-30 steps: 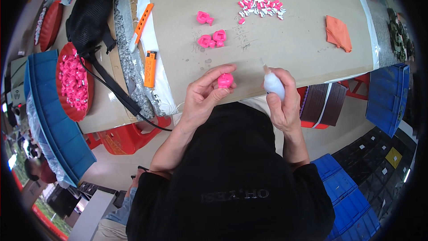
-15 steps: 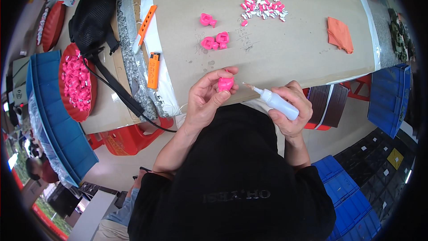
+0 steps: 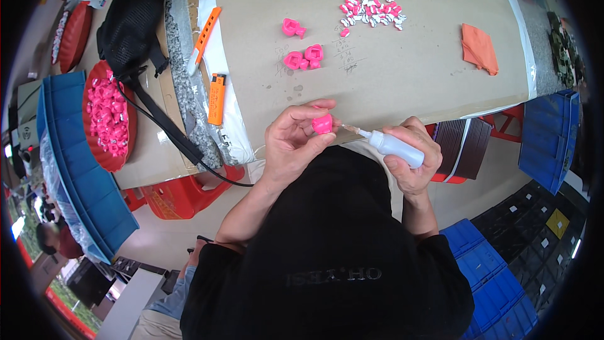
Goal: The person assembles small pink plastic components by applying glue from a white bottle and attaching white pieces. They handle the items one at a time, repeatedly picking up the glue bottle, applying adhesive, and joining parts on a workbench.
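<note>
Between the thumb and fingers of my left hand (image 3: 290,141) is a small pink plastic piece (image 3: 322,124). My right hand (image 3: 415,156) grips a white squeeze bottle (image 3: 396,149) with a thin, brownish nozzle tip that points left, at or just beside the pink piece; whether it touches I cannot tell. Beyond my hands on the table lie a few hollow pink parts, one alone (image 3: 293,28) and a close pair (image 3: 304,57). Farther back is a spread pile of small pink and white pieces (image 3: 371,11).
An orange cloth (image 3: 479,49) lies at the right. Toward the left are an orange cutter knife (image 3: 206,38), an orange box-like item (image 3: 216,99), a black mesh bag (image 3: 135,22) with a strap, and a red tray (image 3: 94,148) of pink pieces. Blue crates (image 3: 491,277) stand at the lower right.
The pink piece has turned in my left fingers and shifted slightly right. The bottle has moved a little right and down, while the nozzle tip now appears nearer the piece.
</note>
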A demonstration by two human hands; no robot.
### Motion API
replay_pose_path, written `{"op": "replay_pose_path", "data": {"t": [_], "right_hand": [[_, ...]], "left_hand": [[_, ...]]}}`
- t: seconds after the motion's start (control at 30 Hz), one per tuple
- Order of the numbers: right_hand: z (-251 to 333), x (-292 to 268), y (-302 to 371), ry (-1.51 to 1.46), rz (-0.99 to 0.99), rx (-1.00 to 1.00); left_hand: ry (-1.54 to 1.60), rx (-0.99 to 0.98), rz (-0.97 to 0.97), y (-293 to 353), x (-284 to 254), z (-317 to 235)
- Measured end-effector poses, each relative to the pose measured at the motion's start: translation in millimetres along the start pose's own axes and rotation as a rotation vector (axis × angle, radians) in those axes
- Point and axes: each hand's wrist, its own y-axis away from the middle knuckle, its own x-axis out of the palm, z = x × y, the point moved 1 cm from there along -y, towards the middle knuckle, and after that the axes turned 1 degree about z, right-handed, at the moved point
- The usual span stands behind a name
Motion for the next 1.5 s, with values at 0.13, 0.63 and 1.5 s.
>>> {"op": "replay_pose_path", "data": {"t": [0.13, 0.63, 1.5], "right_hand": [[-1.0, -1.3, 2.0, -0.025, 0.024, 0.018], [-2.0, -1.6, 0.1, -0.1, 0.06, 0.054], [-12.0, -2.2, 7.6, -0.604, -0.081, 0.443]], "left_hand": [[-0.001, 0.002, 0.017, -0.1, -1.9, -0.3], [0.102, -0.067, 0.042, -1.2, -4.4, 1.4], [0.024, 0.005, 0.024, -0.6, -3.5, 2.7]]}}
